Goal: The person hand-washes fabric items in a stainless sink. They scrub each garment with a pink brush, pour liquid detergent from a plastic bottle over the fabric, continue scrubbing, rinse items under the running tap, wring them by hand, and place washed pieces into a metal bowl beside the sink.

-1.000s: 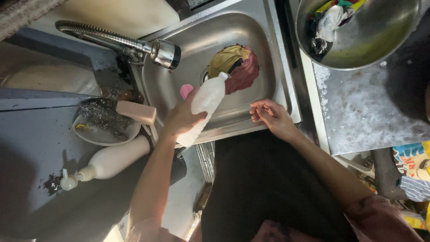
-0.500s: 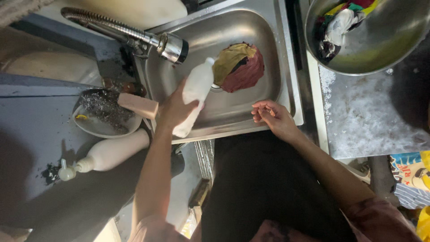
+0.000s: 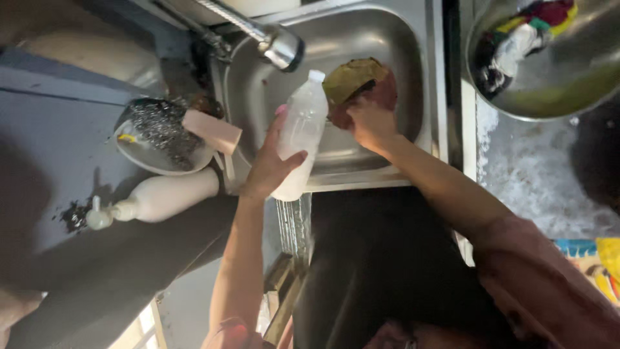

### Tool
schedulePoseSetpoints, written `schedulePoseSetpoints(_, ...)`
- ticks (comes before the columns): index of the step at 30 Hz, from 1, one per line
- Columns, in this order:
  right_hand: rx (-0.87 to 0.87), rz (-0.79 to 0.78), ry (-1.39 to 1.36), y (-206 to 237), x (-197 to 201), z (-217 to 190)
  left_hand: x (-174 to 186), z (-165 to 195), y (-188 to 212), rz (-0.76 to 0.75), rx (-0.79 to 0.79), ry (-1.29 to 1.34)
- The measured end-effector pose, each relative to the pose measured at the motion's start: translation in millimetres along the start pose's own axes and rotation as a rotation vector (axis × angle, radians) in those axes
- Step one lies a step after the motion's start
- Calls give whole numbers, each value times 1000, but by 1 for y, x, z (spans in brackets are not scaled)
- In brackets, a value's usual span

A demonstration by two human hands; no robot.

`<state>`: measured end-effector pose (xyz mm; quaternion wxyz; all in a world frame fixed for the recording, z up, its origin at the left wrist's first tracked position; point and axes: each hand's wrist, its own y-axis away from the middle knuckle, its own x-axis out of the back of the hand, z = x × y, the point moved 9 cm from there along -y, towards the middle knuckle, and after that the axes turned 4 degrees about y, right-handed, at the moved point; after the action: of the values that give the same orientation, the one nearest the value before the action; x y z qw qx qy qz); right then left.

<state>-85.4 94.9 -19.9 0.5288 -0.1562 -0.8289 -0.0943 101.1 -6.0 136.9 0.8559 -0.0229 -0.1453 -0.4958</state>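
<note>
— Steel sink (image 3: pixel 426 97) fills upper centre; where's the bottle (image 3: pixel 300 132)?
— Mid-frame over the sink, grasped by the left hand (image 3: pixel 268 165).
— Right hand (image 3: pixel 368 123)?
— Clutching the sponge (image 3: pixel 358 81) just right of it.

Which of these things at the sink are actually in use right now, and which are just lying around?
In use:
left hand gripping the white plastic bottle
right hand on the brown and yellow pad in the steel sink

Lying about:
steel wool in a dish
pink sponge
white pump bottle
steel bowl
</note>
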Motion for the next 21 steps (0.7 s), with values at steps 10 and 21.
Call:
schedulePoseSetpoints(10,-258,-229,-458,-70,20,10,20,-2,28,189,96,269)
schedulePoseSetpoints(21,-267,-171,-1509,-51,-15,75,20,-28,-5,12,209,159)
